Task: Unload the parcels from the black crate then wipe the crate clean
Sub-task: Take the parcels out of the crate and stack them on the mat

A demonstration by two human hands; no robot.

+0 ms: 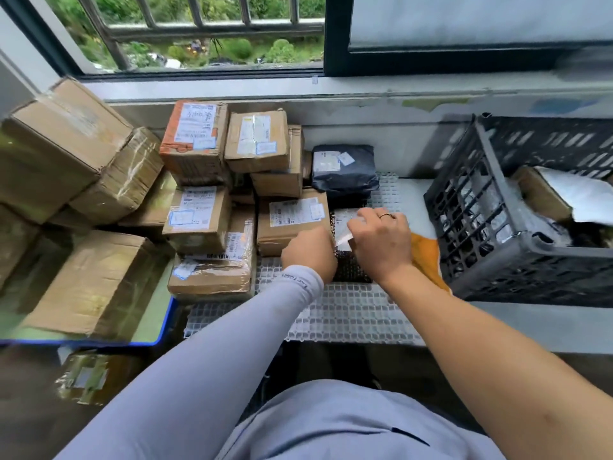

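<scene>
A black slatted crate (491,227) stands tilted at the right with a brown box (540,197) and a white mailer (583,200) still inside. In the middle, a black bubble-wrap parcel (348,267) with a white label lies on the white plastic grid mat (348,313). My left hand (310,252) grips its left edge and my right hand (381,240) holds its right side. An orange cloth (428,257) lies just right of my right hand, against the crate.
Stacked cardboard parcels (199,207) and a dark mailer bag (345,171) fill the left and back of the ledge. Large boxes (59,161) sit on a blue-edged tray (166,330) at far left. A window frame runs behind.
</scene>
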